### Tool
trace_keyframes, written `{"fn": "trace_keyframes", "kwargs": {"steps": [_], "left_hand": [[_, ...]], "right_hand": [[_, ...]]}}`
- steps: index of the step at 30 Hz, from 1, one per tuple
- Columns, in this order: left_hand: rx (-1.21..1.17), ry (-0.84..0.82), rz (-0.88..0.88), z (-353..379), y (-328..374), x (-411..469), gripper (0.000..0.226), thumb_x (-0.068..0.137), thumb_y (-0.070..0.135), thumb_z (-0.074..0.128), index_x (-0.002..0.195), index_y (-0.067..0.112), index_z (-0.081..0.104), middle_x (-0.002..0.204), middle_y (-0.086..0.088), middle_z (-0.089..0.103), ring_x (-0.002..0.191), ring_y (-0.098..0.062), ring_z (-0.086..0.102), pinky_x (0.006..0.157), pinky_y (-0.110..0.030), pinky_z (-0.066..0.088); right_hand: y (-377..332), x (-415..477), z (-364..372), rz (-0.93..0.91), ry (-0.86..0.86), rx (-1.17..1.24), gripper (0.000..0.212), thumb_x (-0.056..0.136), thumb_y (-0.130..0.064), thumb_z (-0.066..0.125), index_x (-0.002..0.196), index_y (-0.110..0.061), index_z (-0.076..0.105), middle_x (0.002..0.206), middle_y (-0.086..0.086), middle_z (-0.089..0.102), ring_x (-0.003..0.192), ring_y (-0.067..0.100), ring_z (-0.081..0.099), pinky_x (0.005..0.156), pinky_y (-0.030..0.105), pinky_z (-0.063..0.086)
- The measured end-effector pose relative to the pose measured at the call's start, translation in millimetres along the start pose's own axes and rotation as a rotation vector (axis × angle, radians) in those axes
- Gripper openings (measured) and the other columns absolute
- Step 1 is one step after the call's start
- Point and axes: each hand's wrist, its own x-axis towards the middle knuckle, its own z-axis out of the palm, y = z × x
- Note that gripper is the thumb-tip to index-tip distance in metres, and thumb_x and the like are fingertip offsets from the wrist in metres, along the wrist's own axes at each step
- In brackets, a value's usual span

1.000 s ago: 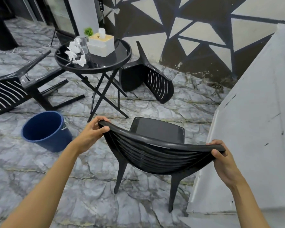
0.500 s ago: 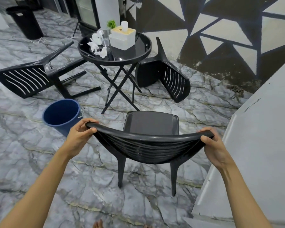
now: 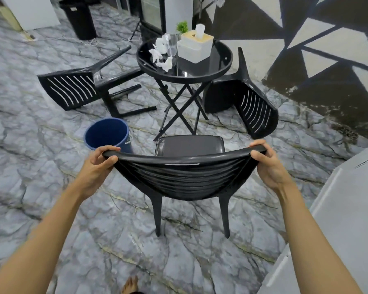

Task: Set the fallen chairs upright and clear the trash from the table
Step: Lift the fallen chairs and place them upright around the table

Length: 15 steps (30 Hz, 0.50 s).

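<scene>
1. While the upright chair [image 3: 185, 179] stood on its legs on the marble floor [image 3: 30, 149], facing the round table [image 3: 222, 67], the left hand [image 3: 98, 166] gripped the left end of its backrest rim, fingers curled over the top.
2. The right hand [image 3: 268, 166] clamped the rim's right end.
3. 2 other chairs lay tipped over: the left fallen chair [image 3: 72, 90] and the right fallen chair [image 3: 253, 107], flanking the table.
4. Crumpled white trash [image 3: 160, 54] sat on the tabletop beside a tissue box [image 3: 194, 47].
5. A blue bucket [image 3: 106, 134] stood near the table's legs.

Round black table [image 3: 200, 71] — white tissue box [image 3: 194, 48], crumpled tissues [image 3: 160, 54], clear glass [image 3: 173, 46] on top
</scene>
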Motion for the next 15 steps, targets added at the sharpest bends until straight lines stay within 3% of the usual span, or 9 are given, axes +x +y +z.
{"fn": "trace_keyframes", "kwargs": {"steps": [7, 11, 15], "left_hand": [[-0.013, 0.022, -0.006, 30, -6, -3, 0.023, 0.075, 0.017, 0.062, 0.098, 0.022, 0.064, 0.096, 0.004, 0.066, 0.087, -0.005, 0.064, 0.082, -0.014, 0.052], [0.042, -0.019, -0.033, 57, -10, 1, 0.027, 0.073, 0.014, 0.063, 0.1, 0.016, 0.062, 0.095, 0.008, 0.07, 0.085, -0.004, 0.066, 0.076, -0.014, 0.053], [0.028, -0.019, -0.047, 67, -14, -1, 0.024, 0.078, 0.012, 0.059, 0.101, 0.019, 0.062, 0.097, 0.01, 0.07, 0.086, -0.001, 0.065, 0.077, -0.012, 0.052]], "right_hand": [[-3, 5, -32, 0.047, -0.016, -0.042, 0.014, 0.072, -0.009, 0.059, 0.079, -0.02, 0.063, 0.079, -0.004, 0.061, 0.075, 0.01, 0.06, 0.073, 0.019, 0.048], [9, -13, -64, 0.079, 0.061, -0.003, 0.015, 0.071, -0.007, 0.055, 0.085, -0.014, 0.057, 0.084, -0.004, 0.065, 0.088, 0.013, 0.059, 0.087, 0.027, 0.042], [13, -22, -73, 0.086, 0.066, -0.003, 0.016, 0.072, -0.008, 0.056, 0.087, -0.013, 0.056, 0.092, 0.003, 0.059, 0.089, 0.017, 0.055, 0.088, 0.029, 0.039]]}}
